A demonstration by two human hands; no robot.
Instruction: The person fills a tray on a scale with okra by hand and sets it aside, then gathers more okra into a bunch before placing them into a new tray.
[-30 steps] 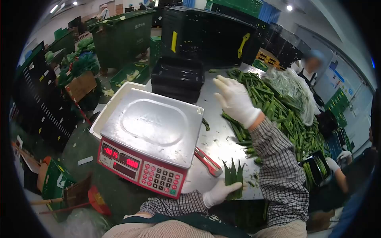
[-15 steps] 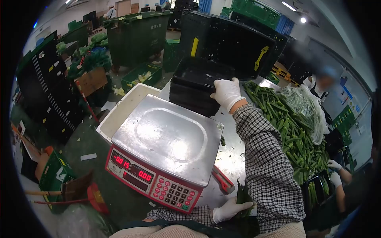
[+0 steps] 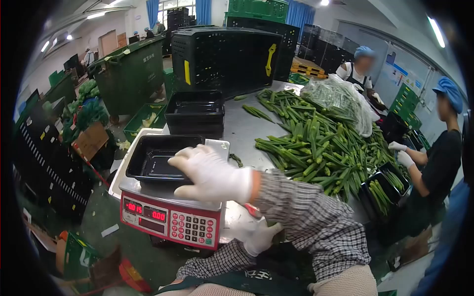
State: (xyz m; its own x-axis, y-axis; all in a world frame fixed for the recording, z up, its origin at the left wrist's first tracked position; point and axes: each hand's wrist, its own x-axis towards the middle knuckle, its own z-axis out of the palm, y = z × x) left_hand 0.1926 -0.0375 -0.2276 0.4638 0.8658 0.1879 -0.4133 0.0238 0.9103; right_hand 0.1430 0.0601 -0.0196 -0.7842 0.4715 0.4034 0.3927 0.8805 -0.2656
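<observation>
A black plastic tray point(image 3: 155, 159) sits on the metal plate of a red digital scale point(image 3: 170, 222), whose display reads -0.015 and 0.00. My right hand point(image 3: 212, 175), in a white glove, is over the tray's right side with its fingers spread and overlaps its rim in this view. Lower down, in front of the table, my gloved left hand point(image 3: 260, 238) is closed around green okra, mostly hidden by the fingers. Behind the scale stands a stack of black trays point(image 3: 195, 121). A red-handled tool point(image 3: 253, 210) lies partly hidden behind my right wrist.
A large okra pile point(image 3: 316, 143) covers the table's right side, with a clear plastic bag point(image 3: 338, 101) on it. Black crates point(image 3: 227, 61) stand at the back. To the right, a co-worker point(image 3: 442, 153) handles okra-filled trays point(image 3: 380, 195). A white bin point(image 3: 118, 180) is under the scale.
My right hand has moved from the tray stack to the scale, and a black tray now rests on the plate. The left hand stays low, still closed. The view has turned right.
</observation>
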